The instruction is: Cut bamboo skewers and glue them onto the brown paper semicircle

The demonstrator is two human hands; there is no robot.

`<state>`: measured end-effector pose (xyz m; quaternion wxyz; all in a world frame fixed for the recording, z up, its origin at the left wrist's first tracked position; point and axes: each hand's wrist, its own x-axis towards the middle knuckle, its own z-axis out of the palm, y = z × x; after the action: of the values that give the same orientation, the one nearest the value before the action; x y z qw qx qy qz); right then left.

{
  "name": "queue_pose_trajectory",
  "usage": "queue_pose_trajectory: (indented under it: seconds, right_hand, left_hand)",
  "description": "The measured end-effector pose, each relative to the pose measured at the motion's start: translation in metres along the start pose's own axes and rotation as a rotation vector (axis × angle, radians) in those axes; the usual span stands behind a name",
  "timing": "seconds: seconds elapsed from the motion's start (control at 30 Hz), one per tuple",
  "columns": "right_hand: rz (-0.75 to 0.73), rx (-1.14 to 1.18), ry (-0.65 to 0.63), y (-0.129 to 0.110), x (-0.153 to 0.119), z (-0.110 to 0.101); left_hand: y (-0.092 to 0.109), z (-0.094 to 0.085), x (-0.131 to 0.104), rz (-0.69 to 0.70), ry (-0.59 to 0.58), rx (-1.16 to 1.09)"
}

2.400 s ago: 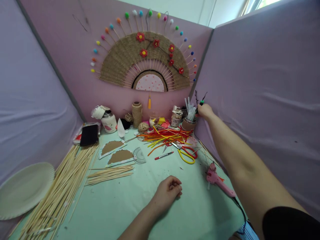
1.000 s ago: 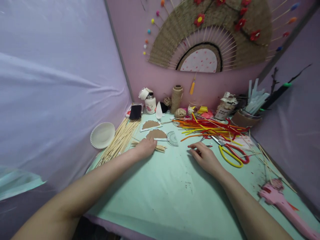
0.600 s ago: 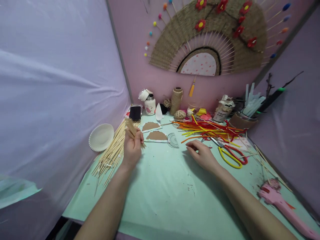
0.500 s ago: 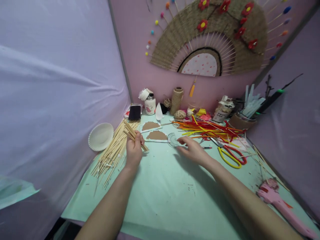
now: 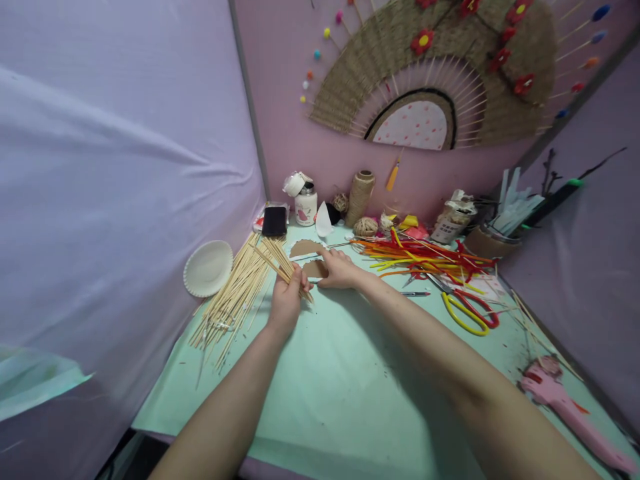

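My left hand [image 5: 289, 298] is closed round a small bundle of thin wooden sticks [image 5: 280, 264], which slants up and to the left. My right hand [image 5: 341, 269] reaches over the nearer brown cardboard half-circle [image 5: 315, 269], fingers bent, with thumb and fingertips at its right part. Whether it grips the piece is too small to tell. Just behind lies a second brown half-circle [image 5: 306, 249] with a pale edge. Many loose sticks [image 5: 235, 293] are spread on the green cloth left of my left hand. The clear protractor is hidden behind my right hand.
A white plate [image 5: 208, 268] leans at the left wall. Red-and-yellow scissors [image 5: 467, 311], a pen [image 5: 415, 294] and coloured pipe cleaners [image 5: 425, 257] lie to the right. A pink glue gun [image 5: 565, 407] rests at far right. Jars and twine [image 5: 360, 198] stand behind.
My right hand has moved left, from beside the protractor to the nearer cardboard half-circle. My left hand still holds its sticks. The whole view has shifted slightly.
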<state>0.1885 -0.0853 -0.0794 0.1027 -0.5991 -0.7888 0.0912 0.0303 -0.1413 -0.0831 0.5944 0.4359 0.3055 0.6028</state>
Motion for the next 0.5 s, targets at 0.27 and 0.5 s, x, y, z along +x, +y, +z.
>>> queue_pose_trajectory:
  seconds: [0.27, 0.5]
  right_hand:
    - [-0.032, -0.036, 0.029, -0.027, 0.004, -0.010]
    - [0.023, -0.070, 0.088, -0.031, -0.078, -0.045]
  left_hand:
    - [0.014, 0.002, -0.004, -0.045, -0.031, -0.162]
    - [0.032, 0.005, -0.015, 0.105, -0.163, -0.128]
